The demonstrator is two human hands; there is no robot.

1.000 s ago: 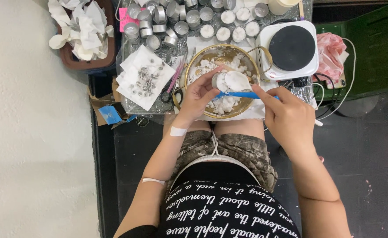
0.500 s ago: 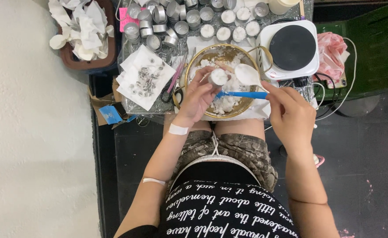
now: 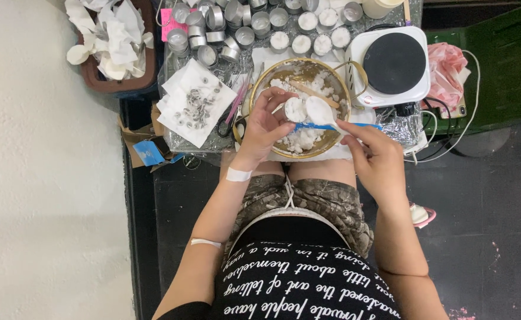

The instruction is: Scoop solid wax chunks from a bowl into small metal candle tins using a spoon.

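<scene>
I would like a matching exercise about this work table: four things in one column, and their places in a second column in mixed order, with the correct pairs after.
Things:
1. small round cup
2. spoon
3. hot plate
4. brown tray

Places:
A. far left, full of crumpled white paper
B. in the left hand, over the gold bowl
C. right of the bowl
D. in the right hand, by its blue handle

Pairs: 1-B, 2-D, 3-C, 4-A

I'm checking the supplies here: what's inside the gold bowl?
The gold bowl holds white wax chunks and a wooden stick. The left hand holds a small filled cup over it, beside the spoon. The hand covers whatever lies beneath it.
</scene>
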